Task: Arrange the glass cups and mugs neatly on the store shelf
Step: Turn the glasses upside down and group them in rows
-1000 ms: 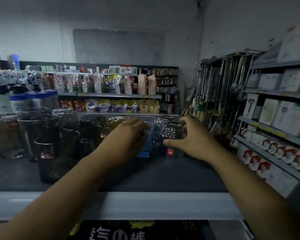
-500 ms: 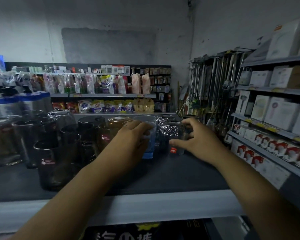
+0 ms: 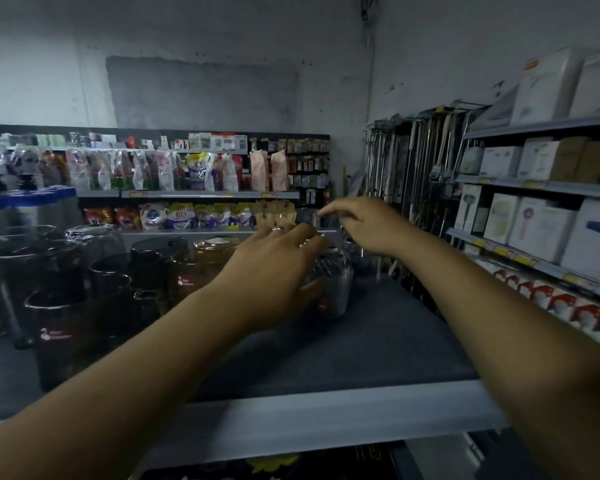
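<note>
Since a moment ago the right hand [image 3: 368, 225] has let go of the clear glass cup [image 3: 333, 285] and lifted above it, while the left hand [image 3: 274, 268] has slid right and now covers the cup's left side. That cup, patterned near its top with a small red label low down, stands upright on the dark shelf [image 3: 378, 341], just right of the other glassware. The left hand's fingers are spread over the rim and its thumb lies against the cup's near side; whether it truly grips the glass I cannot tell. The right hand hangs loosely open, fingers pointing left, holding nothing. Left of the cup stand an amber glass jar [image 3: 212, 258] and several dark mugs [image 3: 66, 334], packed closely together. White boxes [image 3: 548, 226] fill the racks on the right.
</note>
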